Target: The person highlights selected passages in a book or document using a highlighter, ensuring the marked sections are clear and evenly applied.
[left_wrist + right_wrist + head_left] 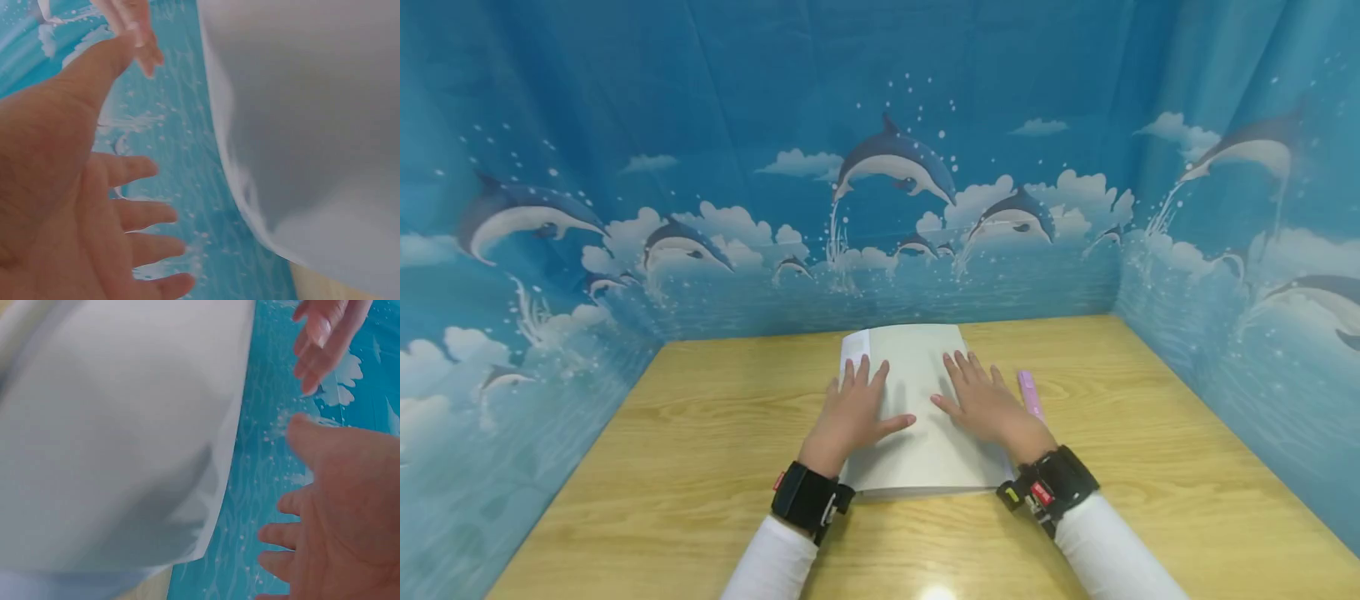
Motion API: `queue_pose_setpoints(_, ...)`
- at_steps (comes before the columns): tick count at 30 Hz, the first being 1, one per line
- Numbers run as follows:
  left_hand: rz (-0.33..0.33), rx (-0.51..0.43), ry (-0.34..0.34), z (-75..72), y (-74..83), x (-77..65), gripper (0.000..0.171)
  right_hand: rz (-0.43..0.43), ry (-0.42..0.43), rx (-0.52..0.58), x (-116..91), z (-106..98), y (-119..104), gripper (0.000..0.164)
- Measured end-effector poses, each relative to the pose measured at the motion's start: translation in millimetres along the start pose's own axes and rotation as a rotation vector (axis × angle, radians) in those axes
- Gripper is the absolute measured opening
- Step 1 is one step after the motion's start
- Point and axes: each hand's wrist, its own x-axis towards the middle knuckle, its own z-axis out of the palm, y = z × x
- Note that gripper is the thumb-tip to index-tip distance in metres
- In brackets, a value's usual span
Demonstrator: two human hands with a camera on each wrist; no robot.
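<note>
A pale cream, paper-like sheet or booklet [925,458] lies on the wooden table in the head view, its front edge slightly raised. Along its far left side shows a white strip [856,346] with faint print. Over its left half is my left hand [853,412], fingers spread and straight; over the right half, my right hand [988,407] is likewise spread. Shadows fall on the paper beneath both. In the left wrist view the left hand [75,181] appears apart from the paper [312,125], palm bare. The right wrist view shows the right hand [350,506] also holding nothing beside the paper [125,425].
A slim pink object [1030,393] lies on the wooden table [722,417] just right of the paper, partly behind the right hand. Blue curtains with dolphins [895,162] enclose the table's back and sides. Each wrist wears a black strap [805,498].
</note>
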Motion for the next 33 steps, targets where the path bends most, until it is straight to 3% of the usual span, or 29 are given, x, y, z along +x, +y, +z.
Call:
queue_pose_setpoints(7,0.018,-0.027,-0.235,-8.7,27.0,-23.1,0.101,-0.009,-0.104,0.036,-6,-18,19,0.054)
queue_pose_setpoints(10,0.032,-0.024,-0.293,-6.5,39.6,-32.3,0.109,0.0,-0.146,0.074,-9,-23,30,0.051)
queue_pose_setpoints(13,0.049,0.02,-0.297,-2.8,49.0,-36.4,0.113,0.009,-0.182,0.13,-13,-27,38,0.049)
queue_pose_setpoints(20,0.043,0.115,-0.288,3.0,57.3,-38.0,0.107,0.115,-0.274,0.232,-22,-37,42,0.051)
queue_pose_setpoints(28,0.011,0.064,-0.305,-10.0,62.6,-43.6,0.092,0.11,-0.334,0.24,-20,-42,48,0.052)
queue_pose_setpoints(33,0.004,0.02,-0.301,-17.0,63.9,-47.4,0.085,0.053,-0.304,0.23,-24,-43,50,0.062)
